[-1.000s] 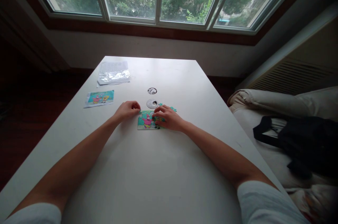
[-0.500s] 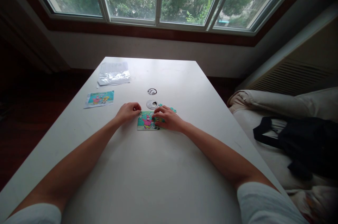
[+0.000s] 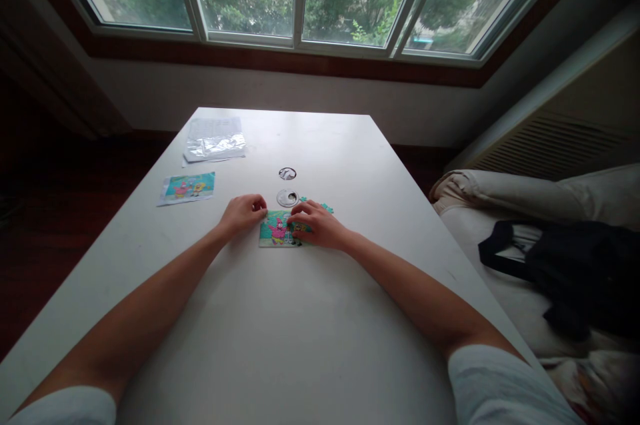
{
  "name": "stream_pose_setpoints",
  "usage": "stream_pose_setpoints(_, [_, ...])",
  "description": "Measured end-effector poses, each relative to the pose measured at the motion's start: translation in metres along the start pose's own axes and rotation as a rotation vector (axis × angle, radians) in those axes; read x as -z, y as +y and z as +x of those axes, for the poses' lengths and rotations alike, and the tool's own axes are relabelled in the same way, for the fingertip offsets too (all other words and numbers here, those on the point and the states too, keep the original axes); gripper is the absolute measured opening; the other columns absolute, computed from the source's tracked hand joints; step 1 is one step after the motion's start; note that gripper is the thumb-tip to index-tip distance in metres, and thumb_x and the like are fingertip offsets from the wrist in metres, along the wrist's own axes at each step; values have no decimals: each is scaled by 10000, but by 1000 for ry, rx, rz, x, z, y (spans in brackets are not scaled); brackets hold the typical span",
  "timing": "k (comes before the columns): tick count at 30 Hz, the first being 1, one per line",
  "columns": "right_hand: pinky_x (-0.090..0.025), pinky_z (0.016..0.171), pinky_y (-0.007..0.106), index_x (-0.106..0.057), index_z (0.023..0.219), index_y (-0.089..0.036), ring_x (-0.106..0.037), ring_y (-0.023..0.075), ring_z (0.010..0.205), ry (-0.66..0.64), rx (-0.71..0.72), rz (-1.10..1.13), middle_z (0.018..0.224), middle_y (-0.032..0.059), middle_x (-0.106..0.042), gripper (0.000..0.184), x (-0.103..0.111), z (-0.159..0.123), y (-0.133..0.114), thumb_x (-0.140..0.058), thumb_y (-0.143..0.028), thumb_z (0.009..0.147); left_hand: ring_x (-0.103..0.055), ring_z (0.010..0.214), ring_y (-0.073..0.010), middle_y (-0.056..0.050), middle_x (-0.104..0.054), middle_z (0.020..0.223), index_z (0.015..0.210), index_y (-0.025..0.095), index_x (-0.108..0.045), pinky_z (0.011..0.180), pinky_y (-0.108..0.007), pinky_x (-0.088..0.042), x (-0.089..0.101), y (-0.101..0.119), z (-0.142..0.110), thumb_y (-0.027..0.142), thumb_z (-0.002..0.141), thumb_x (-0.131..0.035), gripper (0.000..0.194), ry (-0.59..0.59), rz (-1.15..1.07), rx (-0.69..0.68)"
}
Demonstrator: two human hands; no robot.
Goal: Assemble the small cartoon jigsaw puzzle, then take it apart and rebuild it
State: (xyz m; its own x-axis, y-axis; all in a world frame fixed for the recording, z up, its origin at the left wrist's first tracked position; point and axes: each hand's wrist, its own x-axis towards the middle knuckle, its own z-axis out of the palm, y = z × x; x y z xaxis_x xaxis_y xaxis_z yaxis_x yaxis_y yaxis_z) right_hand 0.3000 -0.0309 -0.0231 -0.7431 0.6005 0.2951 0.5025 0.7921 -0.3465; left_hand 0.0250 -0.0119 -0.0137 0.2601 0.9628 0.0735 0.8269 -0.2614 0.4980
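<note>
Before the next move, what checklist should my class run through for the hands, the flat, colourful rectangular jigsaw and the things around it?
1. Left hand at the colourful rectangular jigsaw's far left corner: ok.
2. Left hand holding a piece: cannot tell, too small.
3. Whole jigsaw face visible: not ok, the right hand covers part.
4. All small loose teal pieces visible: cannot tell, the right hand may hide some.
5. White-edged paper sheet with pink and yellow figures uncovered: ok.

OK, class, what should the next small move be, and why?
Probably a gentle press by the left grip on the picture puzzle's far left corner: that grip is right at that corner, while the right grip covers part of the puzzle's right side, seemingly steadying it.
</note>
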Motion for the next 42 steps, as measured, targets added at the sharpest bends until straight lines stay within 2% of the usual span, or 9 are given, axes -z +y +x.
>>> stream_pose_setpoints(12, [-460, 977, 406, -690, 1188, -277, -537, 248, 1091, -4, -3, -1, 1208, 80, -632, 286, 0, 0, 0, -658, -407, 936, -630, 780, -191, -18, -737, 852, 887, 232, -748, 677, -286, -400, -7, -3, 0, 374, 833, -623, 196, 41, -15, 16])
stream_pose_setpoints(19, [-468, 972, 404, -693, 1183, -284, -551, 244, 1090, 11, 7, 5, 1195, 80, -637, 281, 1, 0, 0, -670, -399, 929, -634, 765, -184, -18, -742, 854, 932, 227, -762, 665, -274, -421, -2, -11, 4, 391, 836, -603, 248, 10, -112, 21])
stream_pose_setpoints(25, [-472, 943, 374, -706, 1110, -256, -586, 224, 1056, 111, 9, 74, 1151, 70, -677, 191, 1, -1, 8, -629, -348, 962, -600, 722, -157, 3, -712, 816, 945, 228, -762, 654, -254, -417, 3, -23, 8, 375, 829, -609, 242, -66, -158, -77])
stream_pose_setpoints(30, [-468, 879, 363, -720, 964, -236, -610, 213, 958, 319, -175, 63, 1005, 63, -708, 152, 7, -3, 31, -573, -266, 983, -549, 700, -134, 1, -666, 815, 967, 220, -756, 649, -237, -413, 4, -31, 8, 359, 848, -608, 235, -114, -244, -204])
stream_pose_setpoints(32, [-464, 869, 363, -723, 945, -232, -607, 216, 939, 353, -257, 40, 968, 59, -705, 140, 11, -6, 42, -585, -248, 969, -531, 688, -128, -6, -649, 828, 978, 215, -754, 642, -235, -408, 4, -31, 8, 355, 858, -607, 236, -127, -255, -245])
stream_pose_setpoints(37, [-458, 885, 379, -742, 973, -236, -596, 230, 960, 306, -385, -1, 978, 63, -701, 151, 15, -12, 62, -595, -226, 941, -498, 674, -124, -12, -610, 815, 998, 222, -760, 656, -240, -396, 7, -25, 6, 332, 888, -584, 235, -136, -199, -329])
stream_pose_setpoints(42, [-443, 902, 398, -756, 1003, -242, -582, 239, 971, 222, -394, -64, 1002, 73, -696, 158, 11, -12, 62, -614, -254, 934, -492, 673, -128, -12, -610, 798, 997, 227, -764, 669, -245, -395, 7, -23, 6, 324, 890, -590, 226, -132, -168, -338])
